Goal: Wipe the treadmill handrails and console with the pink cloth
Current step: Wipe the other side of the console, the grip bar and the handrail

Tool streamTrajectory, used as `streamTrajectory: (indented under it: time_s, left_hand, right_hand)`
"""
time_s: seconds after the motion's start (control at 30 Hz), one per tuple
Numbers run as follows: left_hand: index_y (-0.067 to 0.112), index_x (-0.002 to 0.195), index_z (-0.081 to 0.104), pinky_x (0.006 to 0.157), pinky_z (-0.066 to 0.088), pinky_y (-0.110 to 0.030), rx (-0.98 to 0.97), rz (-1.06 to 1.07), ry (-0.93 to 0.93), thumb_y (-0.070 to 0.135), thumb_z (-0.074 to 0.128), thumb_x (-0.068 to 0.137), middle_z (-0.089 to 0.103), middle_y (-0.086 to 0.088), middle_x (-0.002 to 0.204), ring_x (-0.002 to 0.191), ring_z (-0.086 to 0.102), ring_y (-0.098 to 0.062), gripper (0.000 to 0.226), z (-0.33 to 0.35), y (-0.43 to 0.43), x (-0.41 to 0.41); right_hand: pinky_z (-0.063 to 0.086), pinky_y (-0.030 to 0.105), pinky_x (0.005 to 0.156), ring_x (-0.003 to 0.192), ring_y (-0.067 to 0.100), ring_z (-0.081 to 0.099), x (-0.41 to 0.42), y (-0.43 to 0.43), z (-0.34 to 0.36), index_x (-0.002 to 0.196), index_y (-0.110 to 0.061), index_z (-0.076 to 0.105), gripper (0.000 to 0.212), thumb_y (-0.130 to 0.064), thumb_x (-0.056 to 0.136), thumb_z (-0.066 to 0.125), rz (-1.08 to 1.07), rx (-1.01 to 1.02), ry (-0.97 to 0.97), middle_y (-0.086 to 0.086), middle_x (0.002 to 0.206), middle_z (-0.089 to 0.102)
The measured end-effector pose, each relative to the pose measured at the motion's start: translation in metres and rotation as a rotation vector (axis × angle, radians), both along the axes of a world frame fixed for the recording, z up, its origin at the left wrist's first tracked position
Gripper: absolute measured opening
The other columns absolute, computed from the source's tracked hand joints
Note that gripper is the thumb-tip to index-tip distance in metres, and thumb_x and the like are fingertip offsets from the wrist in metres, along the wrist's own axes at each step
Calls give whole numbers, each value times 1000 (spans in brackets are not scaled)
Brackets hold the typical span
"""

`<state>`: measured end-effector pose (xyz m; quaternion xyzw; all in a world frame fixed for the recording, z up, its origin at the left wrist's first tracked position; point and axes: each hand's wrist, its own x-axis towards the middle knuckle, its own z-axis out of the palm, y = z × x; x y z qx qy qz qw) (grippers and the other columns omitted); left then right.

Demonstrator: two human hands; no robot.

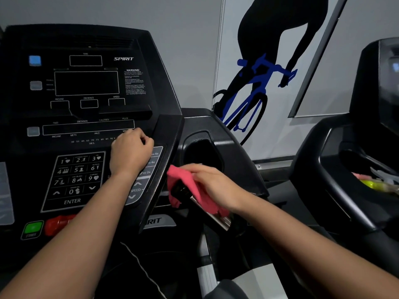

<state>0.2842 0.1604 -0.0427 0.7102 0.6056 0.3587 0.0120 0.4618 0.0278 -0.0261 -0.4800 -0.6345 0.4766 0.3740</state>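
Note:
The black treadmill console (86, 87) fills the left half of the head view, with dark displays and a number keypad (75, 180). My left hand (129, 152) rests on the console face right of the keypad, fingers curled, holding nothing. The pink cloth (190, 190) is wrapped over the short handrail grip (218, 221) to the right of the console, whose metal plate shows below the cloth. My right hand (216, 186) presses the cloth onto that grip, fingers lying over it.
A cup holder recess (203, 156) sits just beyond the cloth. A green start button (32, 228) and red stop button (58, 225) lie at the console's lower left. A second treadmill (356, 169) stands on the right, its tray holding small items. A cyclist poster hangs on the wall.

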Motion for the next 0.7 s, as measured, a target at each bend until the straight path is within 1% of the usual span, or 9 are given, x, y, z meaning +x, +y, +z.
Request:
streamTrajectory:
  time_s: [0.03,0.1,0.17,0.23,0.3,0.4,0.47,0.57,0.7]
  left_hand:
    - [13,75,55,79,42,-40,0,-1,-1,19,48,87,57,-5,82,84,54,-30,15,0,1,0]
    - [13,74,54,78,42,-40,6,-4,-3,18,49,87,58,-7,83,84,55,-32,15,0,1,0]
    - [13,74,55,78,40,-39,11,-5,-11,18,49,87,58,-8,84,84,55,-32,14,-1,2,-1]
    - [11,76,57,78,40,-39,15,-8,-19,18,50,87,59,-7,84,84,54,-31,15,-2,3,-3]
    - [11,77,58,78,39,-37,10,-18,-28,18,50,88,55,-3,82,81,51,-27,15,-2,2,-3]
    - [12,77,57,78,40,-37,-2,-30,-36,19,49,88,54,0,81,78,48,-21,16,-1,2,-4]
    - [12,76,57,78,43,-38,-8,-29,-33,20,48,88,55,0,81,78,50,-21,17,-1,2,-3]
    - [13,74,56,79,43,-39,-16,-17,-18,21,48,88,54,1,79,77,49,-21,18,1,2,-2]
    - [12,75,56,78,41,-38,-18,-9,-22,20,48,88,53,1,79,77,47,-21,17,1,2,-1]
  right_hand:
    - [42,20,88,97,9,57,-10,1,4,110,-12,67,34,-2,95,38,-19,46,-47,-1,104,66]
    - [37,17,95,99,2,55,-28,-1,3,109,-19,70,26,-20,94,48,-37,257,-273,-16,95,61]
    - [35,25,99,105,5,53,-29,-4,-8,122,-33,61,33,-41,91,52,-102,429,-391,-16,106,61]
    - [37,28,101,114,4,49,-18,-7,-23,137,-45,40,50,-53,88,51,-95,447,-376,-16,125,55]
    - [39,29,102,119,5,48,0,-10,-37,136,-59,25,61,-61,81,52,-38,332,-317,-13,134,47]
    - [46,30,97,108,6,56,27,-12,-45,133,-45,38,68,-49,73,68,99,-2,-87,-5,123,55]
    - [50,27,85,94,5,60,34,-10,-41,122,-36,50,60,-41,68,75,157,-127,-87,-7,106,61]
    - [55,30,82,88,9,64,21,3,-24,108,-30,58,48,-27,68,83,164,-130,-177,-6,98,65]
    - [52,30,88,90,5,63,-6,7,-11,101,-29,55,49,-20,64,85,46,54,-301,-11,97,65]
